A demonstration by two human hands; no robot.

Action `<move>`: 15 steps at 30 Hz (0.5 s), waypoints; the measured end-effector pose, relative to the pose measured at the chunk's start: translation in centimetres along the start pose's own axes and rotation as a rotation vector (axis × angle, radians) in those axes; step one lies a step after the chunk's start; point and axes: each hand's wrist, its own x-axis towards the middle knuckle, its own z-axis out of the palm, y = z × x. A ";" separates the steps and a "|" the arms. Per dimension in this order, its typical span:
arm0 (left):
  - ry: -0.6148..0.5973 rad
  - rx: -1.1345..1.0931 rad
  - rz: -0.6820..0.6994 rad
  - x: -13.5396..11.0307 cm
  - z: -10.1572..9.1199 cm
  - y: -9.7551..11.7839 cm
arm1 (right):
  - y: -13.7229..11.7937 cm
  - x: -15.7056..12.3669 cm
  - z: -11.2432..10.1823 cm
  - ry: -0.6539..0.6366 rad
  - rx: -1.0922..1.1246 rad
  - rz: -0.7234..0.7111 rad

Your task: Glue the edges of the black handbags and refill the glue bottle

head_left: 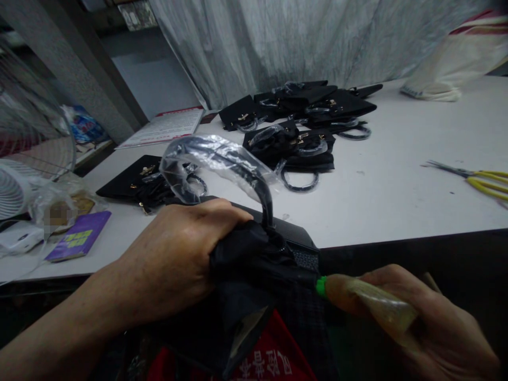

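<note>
A black handbag (254, 264) is held up in front of me, its lining bunched at the opening. My left hand (178, 248) is closed around the bunched part. The bag's handle (222, 159), wrapped in clear plastic, arches above that hand. My right hand (420, 317) grips a soft, translucent yellowish squeeze bottle (381, 301) with a green tip. That tip meets the bag's right edge, or lies very close to it; which of the two, I cannot tell. Some fingers of both hands are hidden.
Several black handbags (293, 143) lie piled on the white table (397, 190), and another bag (130, 180) lies at the left. Yellow-handled scissors (472, 174) rest at the right. A fan (19, 185), a purple booklet (79, 237) and a white cloth sack (448, 69) are around the edges.
</note>
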 end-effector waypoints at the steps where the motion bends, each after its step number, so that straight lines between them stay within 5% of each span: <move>1: 0.004 -0.002 0.000 0.0 0.0 0.0 | 0.1 -0.1 0.1 0.005 -0.001 0.017; 9: 0.000 -0.031 -0.011 -0.2 0.0 0.1 | -0.3 -0.4 0.3 0.125 0.154 0.179; 15: -0.011 -0.008 -0.020 0.0 -0.1 0.4 | -0.3 -0.3 0.4 -0.021 0.281 0.148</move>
